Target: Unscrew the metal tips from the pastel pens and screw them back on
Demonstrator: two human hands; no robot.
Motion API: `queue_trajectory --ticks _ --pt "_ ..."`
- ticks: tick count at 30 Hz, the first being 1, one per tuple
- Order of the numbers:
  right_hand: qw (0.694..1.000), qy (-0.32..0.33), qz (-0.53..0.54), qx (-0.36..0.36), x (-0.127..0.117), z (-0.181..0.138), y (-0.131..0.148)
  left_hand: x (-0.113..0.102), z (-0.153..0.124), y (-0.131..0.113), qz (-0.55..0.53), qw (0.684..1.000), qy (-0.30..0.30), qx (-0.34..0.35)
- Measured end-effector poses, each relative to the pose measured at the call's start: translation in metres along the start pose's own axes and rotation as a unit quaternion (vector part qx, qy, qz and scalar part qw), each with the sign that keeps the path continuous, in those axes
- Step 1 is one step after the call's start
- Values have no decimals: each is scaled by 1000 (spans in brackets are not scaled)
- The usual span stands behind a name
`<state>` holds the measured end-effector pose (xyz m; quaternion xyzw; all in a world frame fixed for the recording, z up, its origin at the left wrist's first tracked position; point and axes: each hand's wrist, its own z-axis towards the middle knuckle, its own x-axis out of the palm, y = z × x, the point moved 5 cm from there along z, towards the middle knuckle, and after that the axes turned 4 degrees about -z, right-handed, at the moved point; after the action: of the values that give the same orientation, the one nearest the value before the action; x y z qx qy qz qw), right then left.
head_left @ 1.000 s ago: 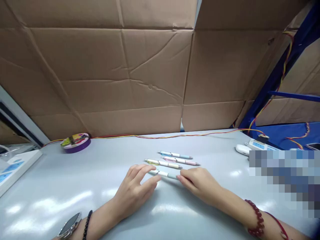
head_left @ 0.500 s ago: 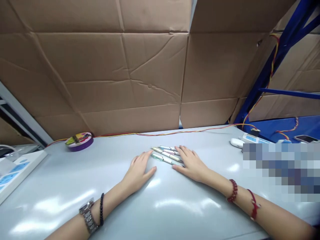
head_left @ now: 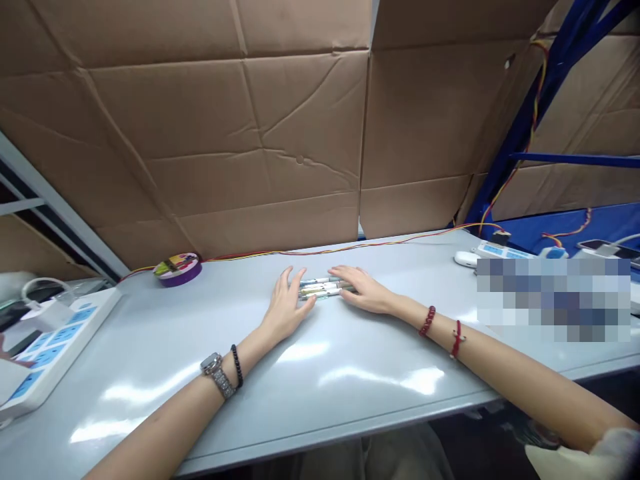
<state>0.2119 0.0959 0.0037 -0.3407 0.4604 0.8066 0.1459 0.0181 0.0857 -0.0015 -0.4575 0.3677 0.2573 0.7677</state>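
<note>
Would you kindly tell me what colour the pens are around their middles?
Mainly white; the pens show best in the head view.

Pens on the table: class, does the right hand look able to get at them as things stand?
Most likely yes: the right hand is at one end of the pens, and the left hand, at their other end, seems to leave that side free.

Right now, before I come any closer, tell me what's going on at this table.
A person has both bare hands at a small group of slim pens lying close together on the table. The left hand is at their left ends; the right hand partly covers their right ends. Both have fingers extended. A purple-sided roll lies farther left, near the back edge.
</note>
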Motion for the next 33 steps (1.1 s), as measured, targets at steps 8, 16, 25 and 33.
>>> queue_trajectory --ticks 8,16,25,33 --pt "946 -196 159 204 -4 -2 -35 13 12 5 45 997 24 -57" --pt "936 -166 225 212 18 10 -25 24 17 -2 79 995 40 -41" --pt "975 -133 64 168 -22 1 -37 -8 14 -5 42 998 -26 -36" --pt "992 -32 -91 80 -24 1 -29 -30 19 12 152 982 86 -73"
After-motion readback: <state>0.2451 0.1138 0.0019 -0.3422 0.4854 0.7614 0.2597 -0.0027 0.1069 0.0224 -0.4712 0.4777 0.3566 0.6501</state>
